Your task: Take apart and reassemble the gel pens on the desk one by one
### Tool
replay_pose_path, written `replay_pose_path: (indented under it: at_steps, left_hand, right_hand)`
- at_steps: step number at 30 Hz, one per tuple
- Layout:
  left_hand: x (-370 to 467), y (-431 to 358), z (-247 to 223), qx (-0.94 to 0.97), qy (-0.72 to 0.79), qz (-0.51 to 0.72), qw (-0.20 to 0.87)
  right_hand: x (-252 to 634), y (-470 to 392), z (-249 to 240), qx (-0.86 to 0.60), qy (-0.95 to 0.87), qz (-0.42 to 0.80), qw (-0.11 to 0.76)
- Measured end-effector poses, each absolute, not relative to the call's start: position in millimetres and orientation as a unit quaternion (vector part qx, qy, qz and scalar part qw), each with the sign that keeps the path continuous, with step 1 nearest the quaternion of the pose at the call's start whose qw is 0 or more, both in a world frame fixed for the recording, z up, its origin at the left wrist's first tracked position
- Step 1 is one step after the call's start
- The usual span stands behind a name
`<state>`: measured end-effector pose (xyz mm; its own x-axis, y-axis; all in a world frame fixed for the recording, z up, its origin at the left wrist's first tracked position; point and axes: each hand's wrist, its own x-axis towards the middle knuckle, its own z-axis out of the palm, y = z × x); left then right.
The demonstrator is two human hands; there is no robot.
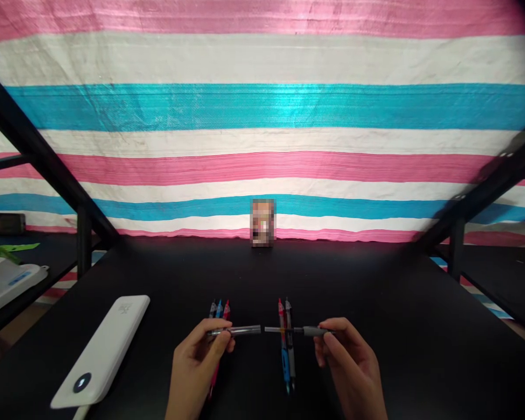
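Observation:
My left hand (203, 356) pinches a clear pen barrel (247, 330), which lies level and points right. Facing it, my right hand (347, 361) grips the grey front part of a pen (311, 331), with a thin refill (273, 329) sticking out to the left. A small gap separates the refill's end from the barrel. Beneath the refill, on the black desk, lie a red-and-blue pen (284, 361) and a grey pen (291, 356) side by side. Three more pens (220, 308), with grey, blue and red tops, are partly covered by my left hand.
A white power bank (105, 350) with a cable lies on the black desk (192, 268) at left. A blurred-out upright item (263, 223) stands at the back against the striped sheet (262, 105). Black frame bars (48, 151) slope along both sides. A white device (11, 283) sits far left.

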<state>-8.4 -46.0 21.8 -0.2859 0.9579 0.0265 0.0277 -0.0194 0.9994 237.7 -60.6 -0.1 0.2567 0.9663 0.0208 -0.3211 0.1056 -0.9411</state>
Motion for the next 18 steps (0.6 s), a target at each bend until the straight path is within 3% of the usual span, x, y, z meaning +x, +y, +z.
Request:
replay_pose_path:
  at_steps: [11, 18]
  left_hand:
    - [-8, -45, 15, 0.526, 0.524, 0.503, 0.442]
    - [-6, -49, 15, 0.517, 0.509, 0.505, 0.467]
  right_hand:
    - [209, -67, 19, -0.509, -0.482, 0.415, 0.58]
    - [227, -63, 15, -0.506, -0.651, 0.316, 0.468]
